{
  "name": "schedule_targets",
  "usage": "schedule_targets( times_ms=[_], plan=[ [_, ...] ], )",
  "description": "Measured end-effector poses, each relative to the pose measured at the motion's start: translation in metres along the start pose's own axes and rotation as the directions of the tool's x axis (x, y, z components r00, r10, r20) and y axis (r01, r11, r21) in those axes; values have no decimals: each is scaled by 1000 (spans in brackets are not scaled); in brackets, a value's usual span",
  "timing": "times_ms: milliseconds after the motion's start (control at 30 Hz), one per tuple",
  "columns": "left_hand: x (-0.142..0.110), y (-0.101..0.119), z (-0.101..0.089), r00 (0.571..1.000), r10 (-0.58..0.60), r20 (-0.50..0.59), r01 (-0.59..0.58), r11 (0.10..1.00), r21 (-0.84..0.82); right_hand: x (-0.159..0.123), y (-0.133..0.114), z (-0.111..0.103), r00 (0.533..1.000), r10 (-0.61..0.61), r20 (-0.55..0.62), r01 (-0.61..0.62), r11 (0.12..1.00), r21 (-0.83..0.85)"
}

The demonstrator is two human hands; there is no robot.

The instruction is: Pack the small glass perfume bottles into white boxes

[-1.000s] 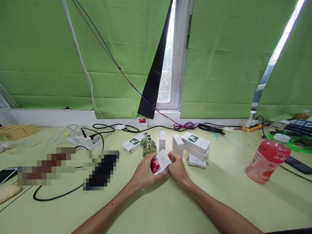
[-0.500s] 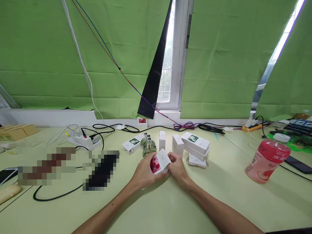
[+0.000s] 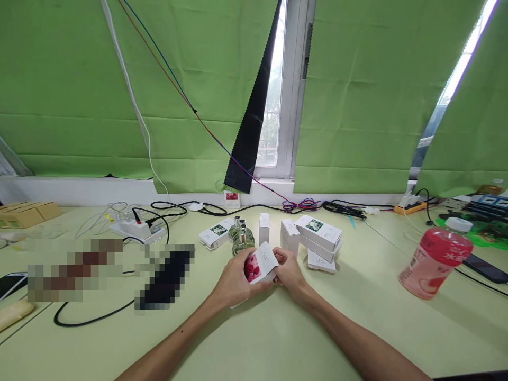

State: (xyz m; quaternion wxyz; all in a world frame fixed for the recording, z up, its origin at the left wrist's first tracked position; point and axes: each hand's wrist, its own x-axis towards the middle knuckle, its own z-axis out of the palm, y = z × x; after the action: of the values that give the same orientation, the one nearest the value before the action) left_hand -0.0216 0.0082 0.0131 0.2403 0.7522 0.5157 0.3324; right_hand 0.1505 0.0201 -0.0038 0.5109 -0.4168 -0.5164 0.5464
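A small white carton [image 3: 265, 259] with a red flower picture is tilted between my hands, its end flap raised. My left hand [image 3: 234, 278] wraps round its left side, the thumb along the near edge. At the right end, the bent fingers of my right hand [image 3: 291, 271] pinch the carton's edge by the flap. Just beyond stand several glass bottles [image 3: 242, 241] with silver tops. Two white cartons, one upright box [image 3: 264, 228] and another upright box [image 3: 290, 236], stand behind my hands. What the held carton contains is hidden.
Stacked white cartons [image 3: 320, 233] lie at right, and a flat carton [image 3: 216, 233] at left. A pink drink bottle [image 3: 435, 259] stands far right. Black cables [image 3: 222, 210] run along the back, near a white power strip [image 3: 137, 228]. Brown boxes [image 3: 29, 214] sit far left.
Almost nothing differs. Both hands keep their hold on the carton, which has shifted very slightly at its right end.
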Motion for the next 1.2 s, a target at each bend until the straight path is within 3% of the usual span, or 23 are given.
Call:
schedule_targets(
  times_ms=[633,1200],
  plan=[
    [0,4,-7,996,77,36,-73,992,-99,3,-4,-9,979,-58,193,64,998,-27],
    [0,6,-10,995,87,52,-80,988,-129,1,-8,-9,969,-91,231,106,993,-53]
  ],
)
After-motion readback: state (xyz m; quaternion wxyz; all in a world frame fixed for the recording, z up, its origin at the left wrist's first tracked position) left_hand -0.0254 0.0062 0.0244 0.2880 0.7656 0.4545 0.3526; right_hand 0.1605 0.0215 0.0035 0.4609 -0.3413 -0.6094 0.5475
